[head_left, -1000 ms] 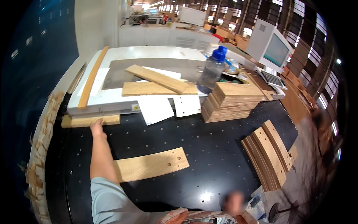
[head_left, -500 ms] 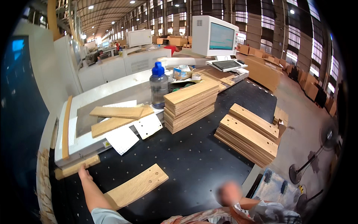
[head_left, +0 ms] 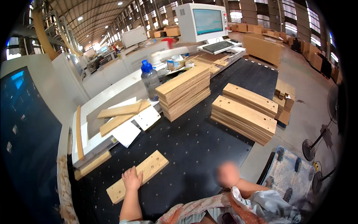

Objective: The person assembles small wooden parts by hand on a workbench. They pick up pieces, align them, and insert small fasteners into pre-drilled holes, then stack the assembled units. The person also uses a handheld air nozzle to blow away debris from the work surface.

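Observation:
My left hand (head_left: 132, 178) lies across a drilled light-wood board (head_left: 154, 163) on the black table, fingertips hooked at its far edge and thumb apart. Round holes show near both ends of this board. My right hand (head_left: 227, 174) is over the table's near right part, away from the boards; it is blurred, so its fingers cannot be made out. Ahead stands a tall stack of wooden boards (head_left: 186, 93). Two lower stacks of drilled boards (head_left: 244, 114) lie side by side to the right.
A blue-capped bottle (head_left: 150, 82), loose wooden strips (head_left: 119, 111) and white sheets (head_left: 126, 133) rest on the machine bed at left. A monitor (head_left: 203, 23) and keyboard (head_left: 217, 46) stand at the back. A fan (head_left: 321, 138) and a worn blue platform (head_left: 289, 171) are at right.
My left hand has moved right, from the wooden strip by the machine's edge onto the drilled board. The view has shifted; my right hand stays in about the same area.

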Demonstrator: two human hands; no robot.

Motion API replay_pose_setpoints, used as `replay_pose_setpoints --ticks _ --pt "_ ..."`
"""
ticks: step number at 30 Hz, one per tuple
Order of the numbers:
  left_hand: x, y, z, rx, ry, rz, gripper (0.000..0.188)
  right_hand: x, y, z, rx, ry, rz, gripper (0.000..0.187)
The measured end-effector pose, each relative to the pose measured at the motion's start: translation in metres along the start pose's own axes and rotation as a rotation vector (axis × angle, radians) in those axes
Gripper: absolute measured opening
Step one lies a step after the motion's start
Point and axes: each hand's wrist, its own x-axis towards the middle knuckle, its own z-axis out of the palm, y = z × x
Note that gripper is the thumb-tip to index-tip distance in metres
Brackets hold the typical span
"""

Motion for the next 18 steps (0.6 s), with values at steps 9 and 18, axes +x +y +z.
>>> replay_pose_setpoints --ticks 9,18 --pt "-0.001 -0.006 -0.005 0.046 -0.131 0.069 0.082 0.019 -0.029 -0.037 0.152 0.159 -0.018 0.019" --pt "-0.033 0.019 -0.017 0.119 -0.240 0.184 0.111 0.005 -0.020 -0.022 0.192 0.188 -0.044 0.019"
